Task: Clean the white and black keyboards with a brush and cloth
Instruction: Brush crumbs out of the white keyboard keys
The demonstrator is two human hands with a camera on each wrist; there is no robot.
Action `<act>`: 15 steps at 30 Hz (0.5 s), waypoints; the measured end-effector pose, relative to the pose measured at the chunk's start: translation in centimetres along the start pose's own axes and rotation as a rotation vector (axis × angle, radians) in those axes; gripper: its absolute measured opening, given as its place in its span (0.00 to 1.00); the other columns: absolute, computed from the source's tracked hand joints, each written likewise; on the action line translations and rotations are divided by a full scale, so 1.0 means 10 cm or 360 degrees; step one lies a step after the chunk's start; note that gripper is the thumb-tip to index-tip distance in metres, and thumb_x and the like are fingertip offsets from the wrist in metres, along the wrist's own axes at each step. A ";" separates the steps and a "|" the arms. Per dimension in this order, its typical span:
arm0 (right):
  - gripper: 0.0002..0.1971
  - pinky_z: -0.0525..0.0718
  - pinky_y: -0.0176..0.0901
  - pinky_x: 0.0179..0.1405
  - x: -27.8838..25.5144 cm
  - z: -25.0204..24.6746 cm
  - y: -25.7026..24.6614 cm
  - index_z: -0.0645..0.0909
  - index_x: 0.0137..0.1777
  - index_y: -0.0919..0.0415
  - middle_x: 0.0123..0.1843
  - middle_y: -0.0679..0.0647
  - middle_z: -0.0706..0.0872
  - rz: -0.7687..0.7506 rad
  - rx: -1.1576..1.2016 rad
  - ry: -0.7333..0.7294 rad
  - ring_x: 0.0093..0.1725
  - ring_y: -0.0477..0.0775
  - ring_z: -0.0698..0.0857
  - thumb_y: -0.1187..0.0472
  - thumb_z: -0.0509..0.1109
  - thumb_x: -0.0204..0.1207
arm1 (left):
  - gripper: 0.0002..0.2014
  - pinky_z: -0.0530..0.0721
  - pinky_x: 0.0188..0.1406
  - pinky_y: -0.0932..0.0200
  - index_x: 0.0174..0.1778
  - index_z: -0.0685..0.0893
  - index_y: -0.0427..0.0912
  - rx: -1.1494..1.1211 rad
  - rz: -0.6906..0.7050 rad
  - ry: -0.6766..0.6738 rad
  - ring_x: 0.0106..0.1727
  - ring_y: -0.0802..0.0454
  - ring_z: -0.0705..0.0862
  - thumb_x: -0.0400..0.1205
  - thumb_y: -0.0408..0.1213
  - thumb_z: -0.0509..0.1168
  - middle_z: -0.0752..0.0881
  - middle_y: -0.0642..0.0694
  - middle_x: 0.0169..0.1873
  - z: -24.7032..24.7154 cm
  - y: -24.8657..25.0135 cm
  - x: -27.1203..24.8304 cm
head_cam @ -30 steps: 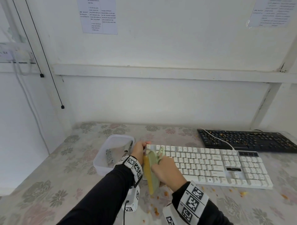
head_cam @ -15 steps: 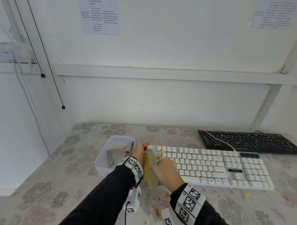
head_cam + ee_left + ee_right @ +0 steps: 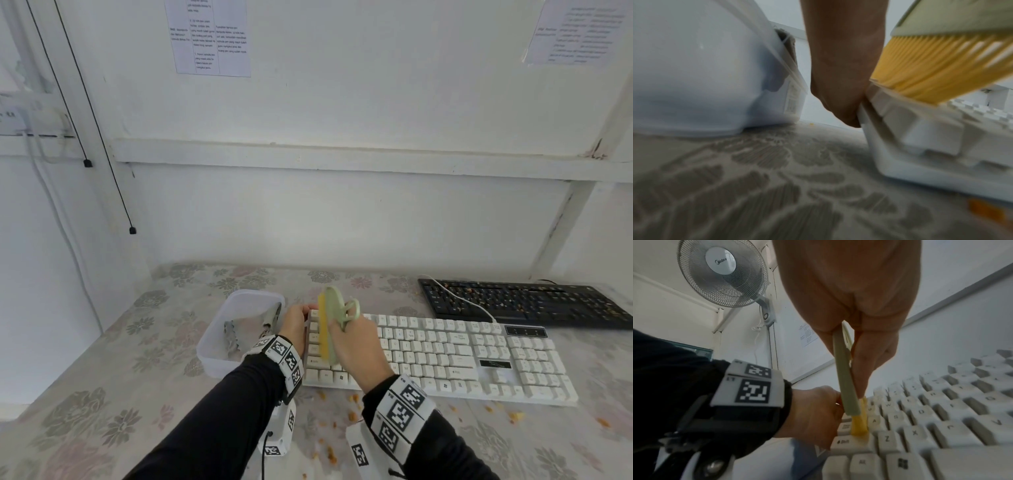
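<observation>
The white keyboard (image 3: 445,356) lies across the middle of the floral table. My right hand (image 3: 356,346) grips a green brush (image 3: 334,318) by its handle, and its yellow bristles (image 3: 859,426) press on the keys at the keyboard's left end. At that left edge (image 3: 879,146), my left hand (image 3: 296,325) holds the keyboard near its far corner. The black keyboard (image 3: 527,303) lies behind it to the right, strewn with orange crumbs. No cloth is plainly visible.
A clear plastic tub (image 3: 239,329) with grey items inside stands just left of my left hand. Orange crumbs (image 3: 352,416) dot the table in front of the white keyboard. The white cable (image 3: 459,298) crosses the black keyboard. A wall stands close behind, with a fan (image 3: 721,270) mounted on it.
The brush has travelled away from me, from overhanging the keyboard's front edge up over the left-end key rows. My left hand stays on the keyboard's left edge.
</observation>
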State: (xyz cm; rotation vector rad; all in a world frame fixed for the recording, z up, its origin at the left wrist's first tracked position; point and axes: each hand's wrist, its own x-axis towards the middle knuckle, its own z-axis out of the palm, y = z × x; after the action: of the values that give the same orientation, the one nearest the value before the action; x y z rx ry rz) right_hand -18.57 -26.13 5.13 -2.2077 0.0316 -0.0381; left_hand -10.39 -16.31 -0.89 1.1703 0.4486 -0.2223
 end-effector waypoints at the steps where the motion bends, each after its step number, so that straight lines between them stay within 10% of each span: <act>1: 0.10 0.66 0.26 0.14 -0.01 0.00 0.03 0.76 0.48 0.65 0.28 0.48 0.74 0.0033 -0.0042 -0.0029 0.22 0.42 0.73 0.59 0.57 0.83 | 0.15 0.81 0.26 0.58 0.34 0.79 0.40 -0.0009 -0.0006 -0.0002 0.28 0.46 0.77 0.81 0.28 0.50 0.79 0.43 0.26 0.00 -0.01 0.00; 6: 0.18 0.65 0.27 0.10 -0.14 -0.01 0.12 0.61 0.29 0.55 0.24 0.49 0.68 0.0048 -0.0169 -0.0145 0.12 0.38 0.73 0.63 0.56 0.83 | 0.13 0.78 0.28 0.58 0.33 0.78 0.42 -0.0013 -0.0006 0.0070 0.25 0.47 0.77 0.82 0.32 0.54 0.78 0.45 0.23 0.01 -0.03 0.02; 15: 0.18 0.64 0.27 0.13 -0.28 -0.22 0.11 0.63 0.28 0.56 0.19 0.45 0.70 -0.0016 -0.0062 -0.0111 0.14 0.41 0.68 0.63 0.57 0.82 | 0.10 0.81 0.31 0.54 0.24 0.86 0.45 0.0049 0.0174 0.0196 0.23 0.46 0.80 0.68 0.38 0.62 0.82 0.47 0.21 0.00 -0.09 0.09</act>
State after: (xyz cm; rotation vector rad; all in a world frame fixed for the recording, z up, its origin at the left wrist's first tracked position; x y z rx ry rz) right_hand -21.46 -28.41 5.52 -2.2468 -0.0179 0.0345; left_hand -9.93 -16.56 -2.04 1.2390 0.4890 -0.0628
